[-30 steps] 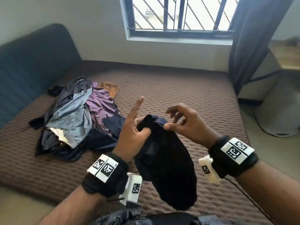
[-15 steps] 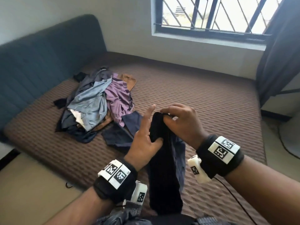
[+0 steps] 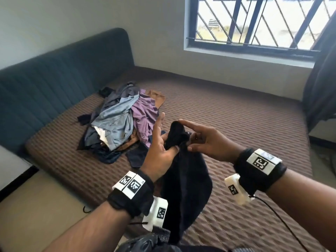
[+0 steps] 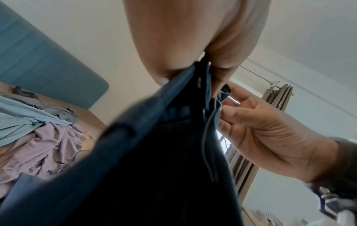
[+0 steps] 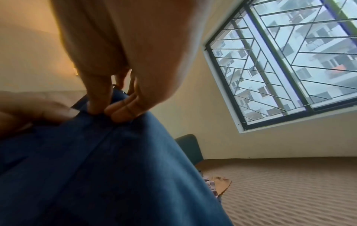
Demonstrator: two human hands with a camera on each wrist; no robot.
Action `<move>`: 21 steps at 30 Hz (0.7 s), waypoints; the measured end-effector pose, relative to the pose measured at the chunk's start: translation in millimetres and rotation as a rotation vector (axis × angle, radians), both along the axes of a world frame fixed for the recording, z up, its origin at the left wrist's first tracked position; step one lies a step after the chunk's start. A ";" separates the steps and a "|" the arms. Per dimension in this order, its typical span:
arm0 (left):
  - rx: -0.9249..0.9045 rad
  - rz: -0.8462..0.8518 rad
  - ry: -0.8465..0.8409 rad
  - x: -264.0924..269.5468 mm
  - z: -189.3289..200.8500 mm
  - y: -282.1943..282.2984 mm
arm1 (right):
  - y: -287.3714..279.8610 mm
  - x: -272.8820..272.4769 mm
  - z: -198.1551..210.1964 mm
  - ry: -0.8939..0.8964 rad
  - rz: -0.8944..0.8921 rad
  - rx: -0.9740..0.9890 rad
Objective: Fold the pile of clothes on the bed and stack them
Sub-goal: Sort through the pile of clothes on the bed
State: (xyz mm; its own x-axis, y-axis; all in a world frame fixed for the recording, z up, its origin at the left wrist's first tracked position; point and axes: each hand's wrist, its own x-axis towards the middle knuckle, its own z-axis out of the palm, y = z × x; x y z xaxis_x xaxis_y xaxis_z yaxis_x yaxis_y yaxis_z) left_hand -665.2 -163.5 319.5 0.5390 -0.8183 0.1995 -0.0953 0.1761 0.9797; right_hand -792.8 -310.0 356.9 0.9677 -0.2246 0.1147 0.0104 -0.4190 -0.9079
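Note:
A dark navy garment (image 3: 183,179) hangs in the air between both hands, above the near edge of the bed. My left hand (image 3: 161,146) pinches its upper edge between thumb and palm, index finger pointing up. My right hand (image 3: 201,140) pinches the same bunched top from the right. The left wrist view shows the navy garment (image 4: 154,152) with a seam and the right hand (image 4: 260,133) at its edge. In the right wrist view my fingertips (image 5: 115,113) nip the blue cloth (image 5: 96,175). The pile of clothes (image 3: 120,120) lies on the bed's left part.
The bed (image 3: 245,128) has a brown ribbed cover, bare on its right half. A dark teal headboard (image 3: 54,79) runs along the left. A barred window (image 3: 254,22) is behind, a dark curtain (image 3: 321,84) at the right. Floor (image 3: 36,206) lies at the lower left.
The view has swung left and nearer the pile. My right hand has opened its grasp over the garment's top to a pinch, and the garment hangs wider below.

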 end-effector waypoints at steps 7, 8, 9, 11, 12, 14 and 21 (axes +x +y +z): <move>-0.037 0.020 -0.023 23.1 10.9 13.0 | -2.9 35.8 -20.8 -0.405 -0.219 -0.382; -0.026 0.000 -0.037 25.5 13.0 16.7 | -3.3 40.2 -17.1 -0.390 -0.197 -0.402; -0.020 -0.024 -0.048 27.1 16.0 20.5 | -2.7 42.6 -9.8 -0.355 -0.168 -0.384; -0.029 -0.061 -0.081 32.6 21.7 27.4 | -1.9 46.9 6.3 -0.266 -0.114 -0.261; -0.040 -0.068 -0.107 36.1 24.8 29.7 | -0.8 49.3 13.8 -0.230 -0.094 -0.182; -0.063 -0.095 -0.161 45.5 31.0 32.2 | -1.4 54.8 26.2 -0.172 -0.040 -0.004; -0.097 0.052 -0.198 55.2 37.8 34.0 | -7.4 81.0 39.3 0.003 0.014 -0.298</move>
